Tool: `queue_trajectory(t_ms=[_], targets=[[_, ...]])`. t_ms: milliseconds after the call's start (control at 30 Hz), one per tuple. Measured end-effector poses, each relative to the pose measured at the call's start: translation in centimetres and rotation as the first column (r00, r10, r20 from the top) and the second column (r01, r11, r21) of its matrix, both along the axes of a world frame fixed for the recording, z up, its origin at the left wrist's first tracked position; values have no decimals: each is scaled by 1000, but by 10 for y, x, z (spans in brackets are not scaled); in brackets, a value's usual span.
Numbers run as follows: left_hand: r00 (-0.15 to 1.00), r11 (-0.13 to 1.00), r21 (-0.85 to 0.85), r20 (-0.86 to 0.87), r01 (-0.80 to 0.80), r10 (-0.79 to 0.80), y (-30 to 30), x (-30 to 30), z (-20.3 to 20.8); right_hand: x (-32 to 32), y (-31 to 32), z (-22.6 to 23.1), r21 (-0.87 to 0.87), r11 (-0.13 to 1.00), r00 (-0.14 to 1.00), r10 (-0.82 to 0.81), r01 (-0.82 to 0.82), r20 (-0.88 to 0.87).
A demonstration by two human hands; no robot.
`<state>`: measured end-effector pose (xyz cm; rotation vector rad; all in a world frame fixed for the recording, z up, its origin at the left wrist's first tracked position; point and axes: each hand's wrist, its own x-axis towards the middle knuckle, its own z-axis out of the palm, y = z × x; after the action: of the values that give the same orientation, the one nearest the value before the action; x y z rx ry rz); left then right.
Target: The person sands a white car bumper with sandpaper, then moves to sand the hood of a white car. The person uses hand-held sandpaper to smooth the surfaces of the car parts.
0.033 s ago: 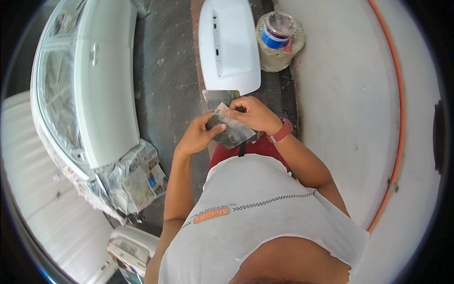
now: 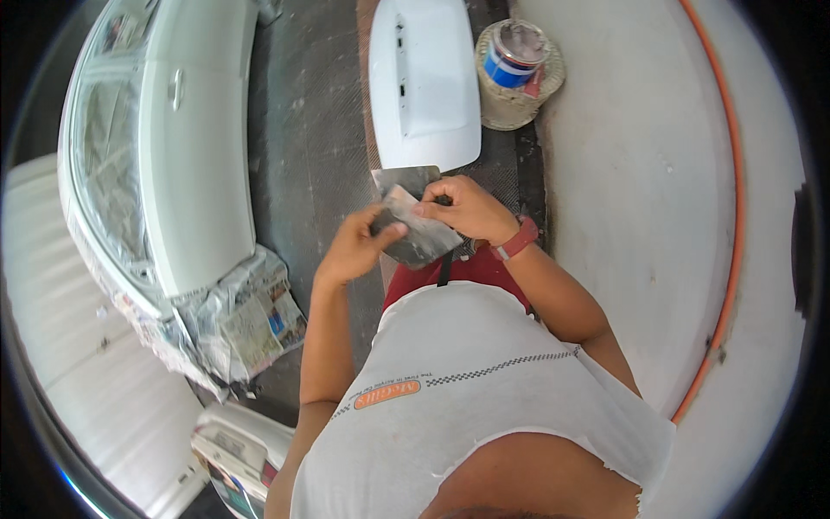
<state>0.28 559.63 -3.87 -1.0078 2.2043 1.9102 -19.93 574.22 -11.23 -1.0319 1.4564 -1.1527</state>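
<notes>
Two hands meet in front of your chest, and between them you hold two flat grey metal blades, like putty spreaders. Your left hand (image 2: 356, 246) carries the lower blade (image 2: 419, 245) from its left edge, thumb on top and the other fingers curled under it; this blade lies tilted, with its long side running from upper left to lower right. Your right hand (image 2: 462, 208) comes from the right and its fingers (image 2: 425, 208) are pressed together, pinching the second blade (image 2: 405, 180), which stands just behind the first one and touches it. So the blades lie between both hands, a little nearer to the left palm. I cannot tell if there is putty on them. Well ahead on the floor lies a white car panel (image 2: 424, 82), and just beside it to the right stands a blue tin (image 2: 510, 60) inside a dirty bucket (image 2: 506, 108). A white car (image 2: 186, 147) is at your left, with newspaper (image 2: 251, 316) taped at its end
</notes>
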Motion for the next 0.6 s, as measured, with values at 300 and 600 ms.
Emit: queue_trajectory(t_ms=[300, 600], targets=[[854, 851, -72, -39, -519, 518, 18, 95, 16, 8, 15, -1, 33, 988, 981, 154, -151, -114], [756, 759, 39, -76, -649, 650, 78, 223, 8, 132, -16, 47, 193, 807, 794, 587, -558, -159]])
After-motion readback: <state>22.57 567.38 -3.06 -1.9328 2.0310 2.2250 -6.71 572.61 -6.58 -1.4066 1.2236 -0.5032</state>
